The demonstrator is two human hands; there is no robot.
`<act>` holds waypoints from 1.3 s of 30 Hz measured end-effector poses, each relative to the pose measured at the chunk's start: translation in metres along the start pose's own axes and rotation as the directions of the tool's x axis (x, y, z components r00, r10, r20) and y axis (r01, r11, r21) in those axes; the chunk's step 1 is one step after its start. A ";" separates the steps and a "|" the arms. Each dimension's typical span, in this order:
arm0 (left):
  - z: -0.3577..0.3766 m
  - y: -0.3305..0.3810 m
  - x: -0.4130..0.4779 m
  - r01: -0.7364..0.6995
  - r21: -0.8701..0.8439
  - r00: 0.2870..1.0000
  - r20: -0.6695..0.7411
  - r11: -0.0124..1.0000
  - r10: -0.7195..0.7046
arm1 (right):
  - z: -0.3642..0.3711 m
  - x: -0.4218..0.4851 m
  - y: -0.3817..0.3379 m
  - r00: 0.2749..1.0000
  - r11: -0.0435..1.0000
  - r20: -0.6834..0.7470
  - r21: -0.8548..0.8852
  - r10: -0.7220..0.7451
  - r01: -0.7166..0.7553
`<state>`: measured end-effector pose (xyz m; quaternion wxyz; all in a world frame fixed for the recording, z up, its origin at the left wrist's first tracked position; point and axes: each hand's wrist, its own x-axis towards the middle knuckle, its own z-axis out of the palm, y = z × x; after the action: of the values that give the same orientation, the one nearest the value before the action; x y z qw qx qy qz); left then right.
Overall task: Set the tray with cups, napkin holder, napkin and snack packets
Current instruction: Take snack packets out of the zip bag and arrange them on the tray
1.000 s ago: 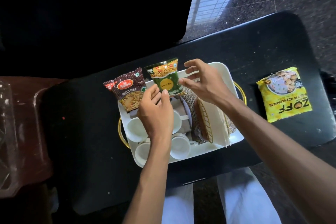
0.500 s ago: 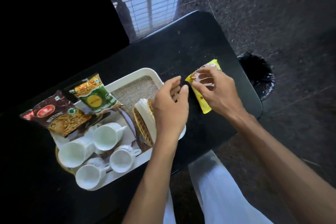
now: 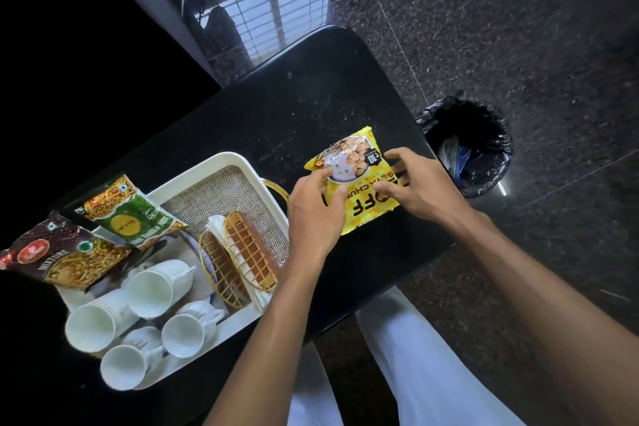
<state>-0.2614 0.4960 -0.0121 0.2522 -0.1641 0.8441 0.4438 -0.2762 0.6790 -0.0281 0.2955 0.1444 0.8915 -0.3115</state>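
Now the left hand (image 3: 316, 214) has joined the right hand (image 3: 423, 185) on the yellow packet (image 3: 359, 180). Both grip its sides just right of the tray (image 3: 214, 162), likely to carry it across flat. The tray holds a brown packet (image 3: 65, 259) and a green packet (image 3: 133, 218) leaning on its far rim, four cups (image 3: 152, 289), and a napkin holder (image 3: 242, 263) clasping napkins (image 3: 217, 225).

Brown packet (image 3: 65, 261) "MIXTURE"; yellow packet (image 3: 361, 209) "10"

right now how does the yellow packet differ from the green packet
The yellow packet is held by the left hand and right hand; the green packet is untouched. The yellow packet is over the black table, outside the tray; the green packet lies on the tray. Both are snack packets.
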 end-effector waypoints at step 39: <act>-0.154 -0.064 -0.013 -0.173 -0.300 0.956 -0.280 0.938 0.086 | 0.069 -0.025 -0.158 0.933 0.795 -0.109 0.494 -0.344 0.351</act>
<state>-0.2623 0.3331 0.0265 0.0779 -0.2039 0.7955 0.5653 -0.2955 0.5121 0.0178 0.1787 0.0528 0.7917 -0.5818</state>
